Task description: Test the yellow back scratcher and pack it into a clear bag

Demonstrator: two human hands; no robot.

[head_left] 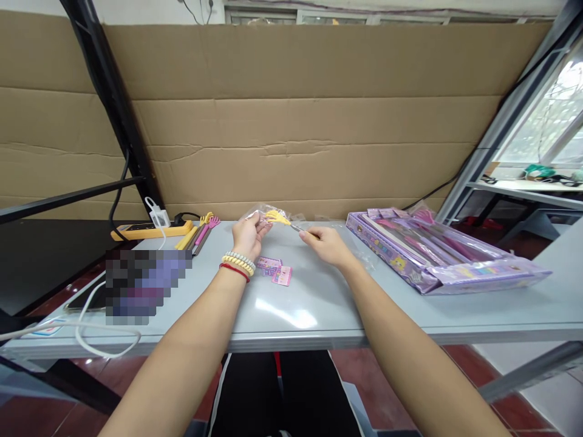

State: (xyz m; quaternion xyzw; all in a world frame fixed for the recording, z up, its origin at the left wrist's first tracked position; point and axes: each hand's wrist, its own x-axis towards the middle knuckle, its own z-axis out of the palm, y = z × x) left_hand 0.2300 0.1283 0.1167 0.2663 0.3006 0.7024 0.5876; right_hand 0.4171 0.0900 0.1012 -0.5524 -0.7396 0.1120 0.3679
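The left hand point(247, 235) pinched a clear bag point(264, 213) open while the right hand point(324, 243) gripped a yellow scratcher point(279, 218) by its handle, head at the bag's mouth, above the grey tabletop point(319, 303). Purple boxes point(437, 252) lay at three o'clock; cardboard point(291, 121) lined the wall behind.

Both forearms are bare, with no sleeves in view. The left hand point(246, 235) has three bracelets stacked at the wrist: a white beaded one nearest the hand, a yellow beaded one behind it, and a thin red band last. The right hand point(326, 244) wears nothing. Below the arms, dark trousers with a white side stripe show.
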